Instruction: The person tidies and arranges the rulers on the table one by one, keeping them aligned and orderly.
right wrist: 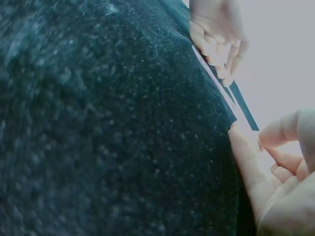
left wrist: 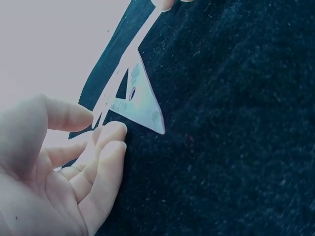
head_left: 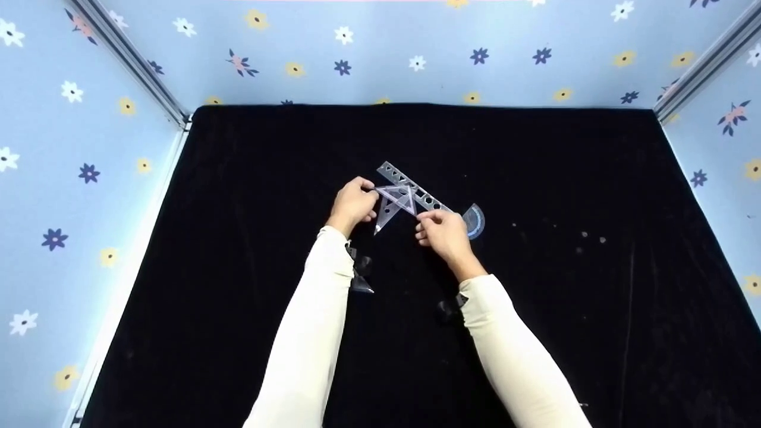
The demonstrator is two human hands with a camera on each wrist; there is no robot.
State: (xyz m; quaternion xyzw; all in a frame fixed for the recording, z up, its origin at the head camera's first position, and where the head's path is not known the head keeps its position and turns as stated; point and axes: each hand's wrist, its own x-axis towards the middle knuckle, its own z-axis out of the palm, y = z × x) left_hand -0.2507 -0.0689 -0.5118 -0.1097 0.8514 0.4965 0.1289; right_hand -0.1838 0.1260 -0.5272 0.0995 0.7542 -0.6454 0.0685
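Note:
A clear purple-edged set square (head_left: 399,197) is held between both hands in the head view. The left hand (head_left: 354,205) pinches its left corner; the right hand (head_left: 443,233) pinches its lower right corner. Behind it lies another clear set square (head_left: 386,217), pointing toward the front. A clear ruler (head_left: 410,185) with shaped cut-outs runs diagonally behind both, its right end near the right hand. In the left wrist view, the left hand (left wrist: 74,162) has thumb and fingertips at the piece's edge. The right hand (right wrist: 275,172) pinches a thin edge in the right wrist view.
A protractor (head_left: 474,221) with blue marks lies just right of the right hand. Another clear pointed piece (head_left: 361,284) shows partly from under the left forearm. Black cloth (head_left: 565,178) covers the table, with flowered blue panels (head_left: 392,53) around the back and sides.

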